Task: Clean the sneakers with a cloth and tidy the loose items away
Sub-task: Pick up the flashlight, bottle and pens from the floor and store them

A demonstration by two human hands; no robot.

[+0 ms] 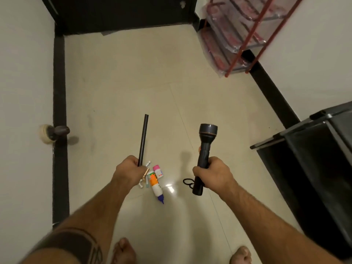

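Observation:
My left hand (129,171) grips a thin black rod (143,138) that points away from me over the floor. My right hand (211,173) holds a large black flashlight (204,149) by its barrel, head pointing forward, with a black wrist loop (187,182) hanging from its tail. On the tiled floor between my hands lie loose items: a white glue bottle with an orange label and purple cap (156,185), a small white bottle with a pink cap (158,170), a copper-coloured fitting (145,173) and a few small pieces. No sneakers or cloth are in view.
A black open shelf unit (312,149) stands at the right. A red wire rack with plastic-wrapped items (240,35) leans in the far right corner. A dark door (118,14) closes the far end. A doorstop (57,131) sticks out of the left wall. My bare feet (123,250) show at the bottom.

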